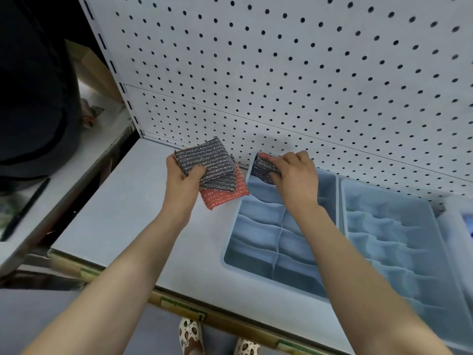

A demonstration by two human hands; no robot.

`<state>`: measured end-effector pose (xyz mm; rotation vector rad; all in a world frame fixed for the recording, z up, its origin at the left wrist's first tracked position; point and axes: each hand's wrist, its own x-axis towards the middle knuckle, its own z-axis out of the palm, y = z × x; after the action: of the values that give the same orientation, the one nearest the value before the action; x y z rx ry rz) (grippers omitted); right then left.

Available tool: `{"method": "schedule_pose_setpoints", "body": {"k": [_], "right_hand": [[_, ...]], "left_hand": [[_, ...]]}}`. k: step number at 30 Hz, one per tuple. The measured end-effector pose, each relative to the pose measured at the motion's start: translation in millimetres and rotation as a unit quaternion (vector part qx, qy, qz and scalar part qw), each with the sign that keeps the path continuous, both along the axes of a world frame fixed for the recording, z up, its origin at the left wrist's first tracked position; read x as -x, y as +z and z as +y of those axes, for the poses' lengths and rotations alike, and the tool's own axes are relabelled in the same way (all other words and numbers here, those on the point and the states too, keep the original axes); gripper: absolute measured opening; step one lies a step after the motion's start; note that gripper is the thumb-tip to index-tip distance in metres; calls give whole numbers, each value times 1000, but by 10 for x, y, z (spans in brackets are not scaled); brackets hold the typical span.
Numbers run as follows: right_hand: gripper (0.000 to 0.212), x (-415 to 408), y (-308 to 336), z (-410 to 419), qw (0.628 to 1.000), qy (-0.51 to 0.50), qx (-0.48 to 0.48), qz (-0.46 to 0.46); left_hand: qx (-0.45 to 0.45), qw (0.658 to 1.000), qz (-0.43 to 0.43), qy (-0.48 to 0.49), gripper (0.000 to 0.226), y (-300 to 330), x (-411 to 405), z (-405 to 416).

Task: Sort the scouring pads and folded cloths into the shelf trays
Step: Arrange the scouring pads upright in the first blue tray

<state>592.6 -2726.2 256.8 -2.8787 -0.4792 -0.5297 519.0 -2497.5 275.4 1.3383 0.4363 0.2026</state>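
My left hand [182, 177] grips a fanned stack of scouring pads above the white shelf: grey glittery pads [204, 160] on top and a red one [225, 193] underneath. My right hand [294, 172] pinches a grey pad [261, 168] at the far left corner of the blue divided tray [231, 249]. A red pad [263, 155] stands in that same corner compartment, just behind the grey one. The other compartments of this tray hold nothing that I can see.
A second blue divided tray [344, 208] stands right of the first, and part of a third [458, 226] shows at the right edge. White pegboard [281, 73] backs the shelf [115, 213]. A dark bin and a black pen [25, 208] lie at the left.
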Motion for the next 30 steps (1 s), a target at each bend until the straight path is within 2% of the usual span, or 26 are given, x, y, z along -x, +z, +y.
{"method": "schedule_pose_setpoints", "body": {"k": [2, 5, 6, 8, 9, 11, 12, 13, 14, 15, 16, 19, 21, 26, 30], "right_hand": [[13, -2, -22, 51, 1000, 3, 10, -26], [16, 11, -48, 103, 997, -14, 49, 56], [17, 7, -38, 114, 997, -25, 22, 73], [17, 81, 83, 160, 983, -30, -155, 89], [18, 127, 160, 192, 952, -21, -275, 131], [17, 195, 273, 251, 835, 13, -451, 314], [21, 221, 282, 254, 775, 27, -489, 399], [30, 241, 290, 239, 735, 36, -508, 448], [37, 248, 301, 196, 720, 40, -517, 462], [44, 244, 312, 130, 727, 41, -518, 450], [51, 235, 320, 45, 750, 40, -508, 422], [62, 201, 327, -227, 872, 25, -386, 301], [57, 215, 300, -335, 929, 36, -292, 223], [24, 324, 105, -224, 978, 37, -154, 137], [17, 353, -34, -125, 987, 23, -155, 44]], "left_hand": [[-11, 1000, 1, -6, 46, 5, 12, -8], [-1, 1000, -5, -7, 43, 12, 23, -21], [11, 1000, -12, -5, 39, 10, 17, -19], [43, 999, -19, 3, 33, 27, 5, -28], [60, 998, -20, 7, 32, 48, -4, -42], [88, 996, -21, 11, 31, 78, -19, -95], [95, 995, -20, 10, 32, 91, -24, -129], [97, 995, -20, 9, 32, 102, -23, -158], [95, 995, -21, 10, 32, 110, -21, -183], [89, 996, -21, 14, 31, 111, -16, -195], [80, 996, -22, 20, 31, 108, -8, -193], [65, 997, -25, 35, 30, 95, 30, -143], [62, 997, -23, 38, 31, 80, 59, -115], [44, 998, -4, 41, 34, 32, 136, -122], [32, 999, -3, 33, 32, 15, 185, -117]]}}
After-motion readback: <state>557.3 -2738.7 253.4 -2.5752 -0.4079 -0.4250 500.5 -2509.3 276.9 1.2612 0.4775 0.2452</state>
